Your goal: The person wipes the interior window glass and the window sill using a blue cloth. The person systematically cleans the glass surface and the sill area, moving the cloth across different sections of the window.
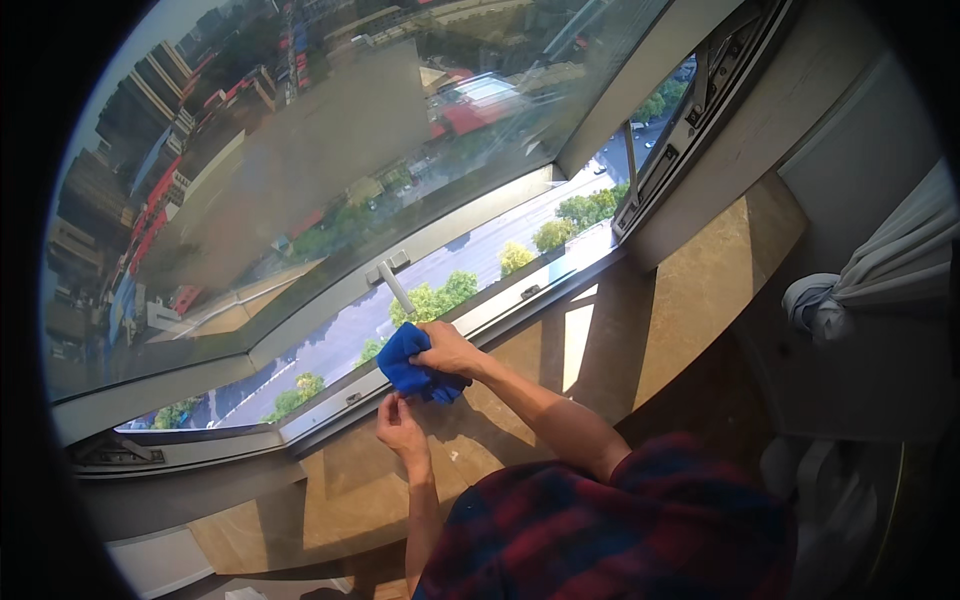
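Note:
My right hand (450, 351) grips a bunched blue cloth (405, 361) over the inner edge of the window frame (480, 319). Just below it is my left hand (403, 431), its fingertips drawn together at the cloth's lower edge. Whether those fingers pinch the cloth or only touch it, I cannot tell. Beyond the cloth, a tilted-out window sash (315, 334) carries a metal handle (395, 283). Through the gap under the sash, a road and trees show far below.
A brown stone sill (352, 495) runs along the window, with sunlit patches and shadows. Metal hinge arms (631, 165) brace the sash at the right. A gathered white curtain (892, 247) hangs at the far right. Lock keepers (531, 291) stick up from the frame.

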`<state>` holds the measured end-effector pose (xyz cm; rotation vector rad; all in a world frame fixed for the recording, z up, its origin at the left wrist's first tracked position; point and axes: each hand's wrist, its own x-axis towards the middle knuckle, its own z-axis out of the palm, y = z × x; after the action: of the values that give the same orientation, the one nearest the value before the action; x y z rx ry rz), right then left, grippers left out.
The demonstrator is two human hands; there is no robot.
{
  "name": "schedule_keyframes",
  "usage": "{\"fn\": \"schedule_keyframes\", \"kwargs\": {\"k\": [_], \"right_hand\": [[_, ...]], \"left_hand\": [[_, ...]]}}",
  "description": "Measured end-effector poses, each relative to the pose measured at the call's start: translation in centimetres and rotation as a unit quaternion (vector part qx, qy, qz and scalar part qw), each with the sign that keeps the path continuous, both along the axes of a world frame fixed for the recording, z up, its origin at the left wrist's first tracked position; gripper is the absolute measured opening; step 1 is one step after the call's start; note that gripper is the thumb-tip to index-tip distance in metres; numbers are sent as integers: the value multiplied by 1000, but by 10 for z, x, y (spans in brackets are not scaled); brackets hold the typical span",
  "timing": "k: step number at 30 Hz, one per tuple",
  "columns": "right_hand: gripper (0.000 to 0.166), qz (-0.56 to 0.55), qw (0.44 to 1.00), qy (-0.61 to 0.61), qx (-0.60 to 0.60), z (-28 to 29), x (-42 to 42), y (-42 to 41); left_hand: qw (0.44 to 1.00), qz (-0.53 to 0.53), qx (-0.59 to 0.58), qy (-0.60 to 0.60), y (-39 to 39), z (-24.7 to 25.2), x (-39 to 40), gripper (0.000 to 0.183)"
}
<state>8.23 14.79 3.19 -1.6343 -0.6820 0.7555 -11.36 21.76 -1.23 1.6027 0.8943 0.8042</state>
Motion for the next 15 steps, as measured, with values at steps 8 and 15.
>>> {"fn": "schedule_keyframes", "kwargs": {"k": [8,15], "right_hand": [[36,-423,741,-513,-95,4,73,-186],[53,-259,805,-504,-175,-45,38,-163]], "left_hand": [[990,-17,-128,63,-43,-28,-48,19],[989,-78,-95,81,-85,-9,-42,24]]}}
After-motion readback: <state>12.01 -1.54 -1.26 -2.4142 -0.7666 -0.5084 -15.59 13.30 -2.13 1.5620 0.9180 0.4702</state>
